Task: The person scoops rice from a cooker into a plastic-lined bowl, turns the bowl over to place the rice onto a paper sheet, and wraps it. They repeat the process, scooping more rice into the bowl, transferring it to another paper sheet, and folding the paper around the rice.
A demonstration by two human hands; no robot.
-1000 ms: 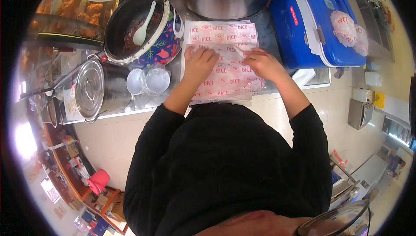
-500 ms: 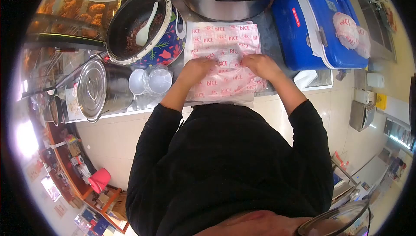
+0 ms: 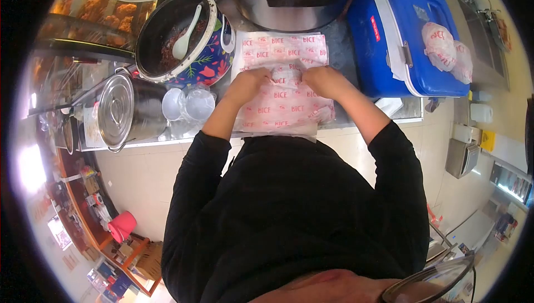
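A stack of white paper sheets [image 3: 281, 107] printed with red lettering lies on the metal counter in front of me. Near its middle, a small bundle wrapped in the same paper [image 3: 287, 75] sits between my hands. My left hand [image 3: 251, 84] closes on the bundle's left side, its fingers curled inward. On the right side, my right hand [image 3: 324, 81] grips the bundle's paper with bent fingers. What is inside the wrapping is hidden.
Left of the paper stands a floral pot [image 3: 214, 61] with a white spoon [image 3: 186, 38]; nearer are plastic cups [image 3: 199, 104] and a lidded steel pot [image 3: 118, 111]. A blue cooler [image 3: 384, 52] at right carries wrapped bundles [image 3: 439, 46]. A steel appliance [image 3: 289, 16] stands behind.
Both hands have drawn in closer around the bundle, and the paper between them is gathered more tightly. The whole view has shifted slightly.
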